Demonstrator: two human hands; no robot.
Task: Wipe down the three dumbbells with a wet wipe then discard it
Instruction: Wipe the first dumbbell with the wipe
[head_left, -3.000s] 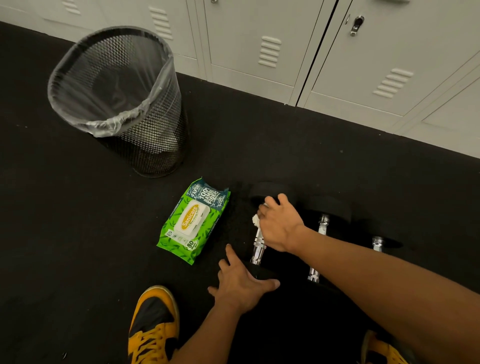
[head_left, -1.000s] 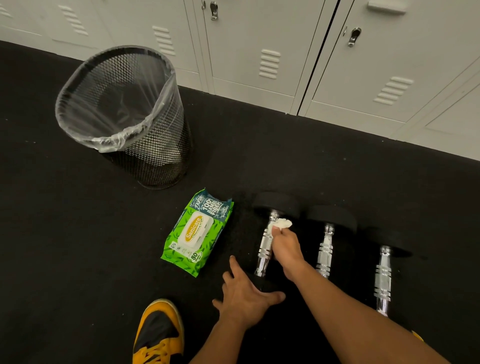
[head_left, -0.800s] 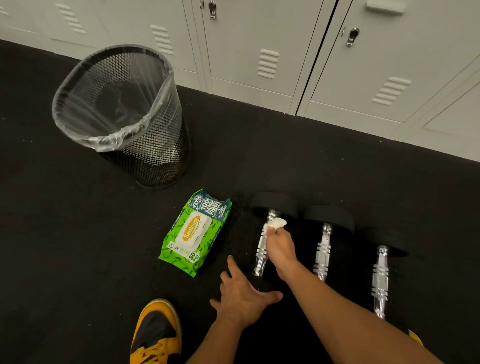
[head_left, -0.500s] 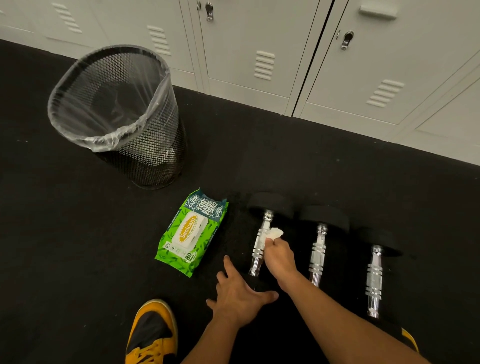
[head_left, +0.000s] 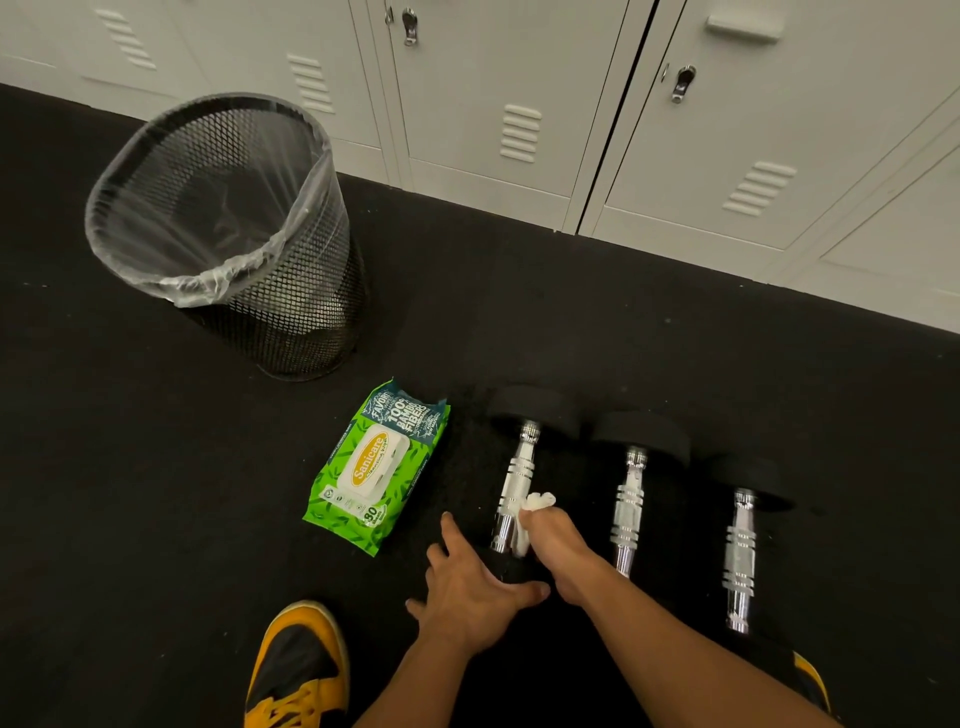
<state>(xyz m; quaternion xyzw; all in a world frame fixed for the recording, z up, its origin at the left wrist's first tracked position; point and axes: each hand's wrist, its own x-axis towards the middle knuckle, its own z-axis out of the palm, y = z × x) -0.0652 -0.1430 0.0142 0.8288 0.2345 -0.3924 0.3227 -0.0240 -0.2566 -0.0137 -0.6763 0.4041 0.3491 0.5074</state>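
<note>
Even, moderately dim indoor light falls from overhead, with no hard shadows. The black floor (head_left: 571, 322) swallows most detail, so the dark dumbbell heads (head_left: 535, 410) almost merge with it. The pale lockers (head_left: 498, 93) are the brightest area, with a greenish-grey cast. Bright highlights glint on the chrome dumbbell handles (head_left: 629, 499) and the clear bin liner (head_left: 208, 260). The wide lens bends locker lines outward toward the edges. Focus is sharp overall; the nearest forearm at the bottom edge looks slightly soft.
</note>
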